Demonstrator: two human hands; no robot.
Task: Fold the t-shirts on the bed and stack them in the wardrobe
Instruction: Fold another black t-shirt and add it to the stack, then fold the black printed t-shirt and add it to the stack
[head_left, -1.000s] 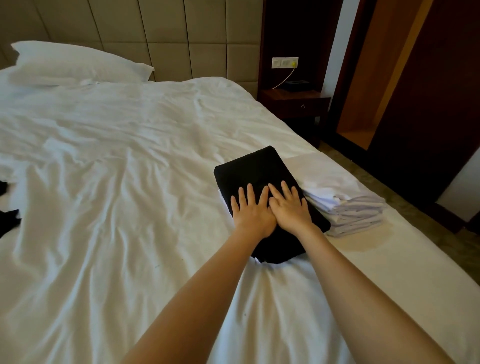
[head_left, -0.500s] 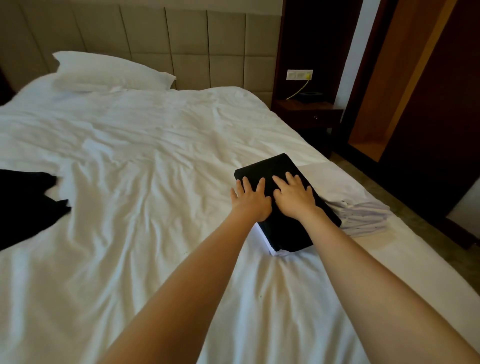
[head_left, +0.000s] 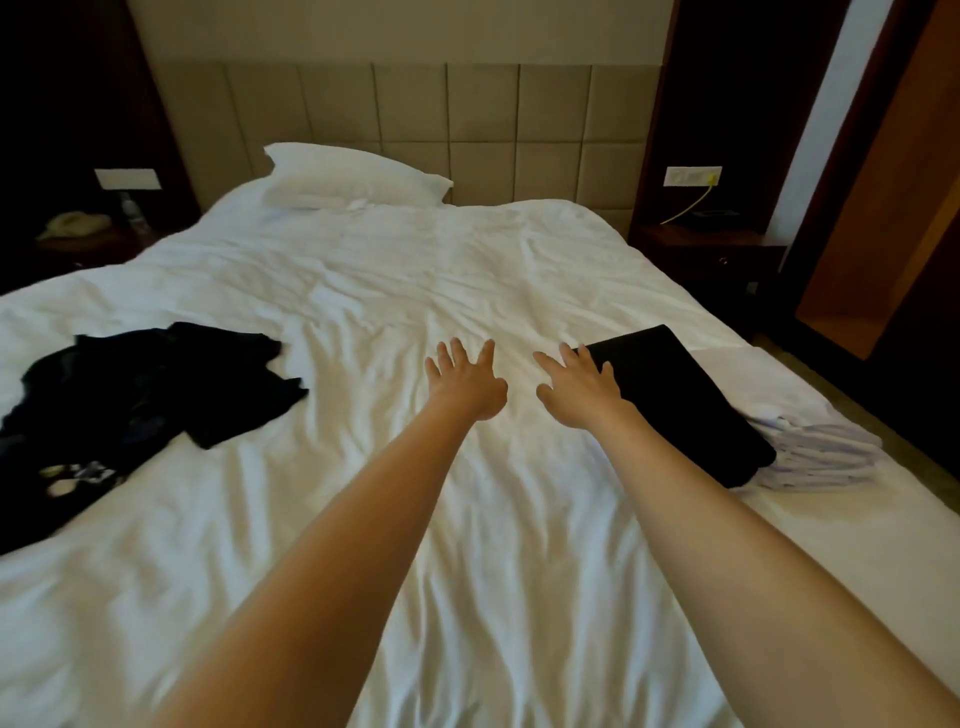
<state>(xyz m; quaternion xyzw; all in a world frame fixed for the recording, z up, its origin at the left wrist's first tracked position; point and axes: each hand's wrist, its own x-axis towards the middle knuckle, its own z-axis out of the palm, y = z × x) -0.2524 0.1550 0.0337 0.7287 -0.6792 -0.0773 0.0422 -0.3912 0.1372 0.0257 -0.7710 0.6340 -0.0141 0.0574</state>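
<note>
A folded black t-shirt (head_left: 680, 400) lies on top of a stack of folded white t-shirts (head_left: 826, 452) near the bed's right edge. My right hand (head_left: 576, 387) is open with spread fingers, just left of the black shirt's near-left edge. My left hand (head_left: 465, 382) is open over the bare white sheet, holding nothing. A heap of unfolded black t-shirts (head_left: 140, 405) lies crumpled at the left side of the bed (head_left: 415, 519).
A white pillow (head_left: 353, 176) sits at the padded headboard. Dark nightstands stand on both sides, the right one (head_left: 711, 249) with a cable and a socket above. An open wooden wardrobe (head_left: 883, 218) stands at the far right, beyond a strip of floor.
Both hands have lifted off the folded black shirt and moved left over the sheet. The view has swung left, bringing the unfolded black heap into sight.
</note>
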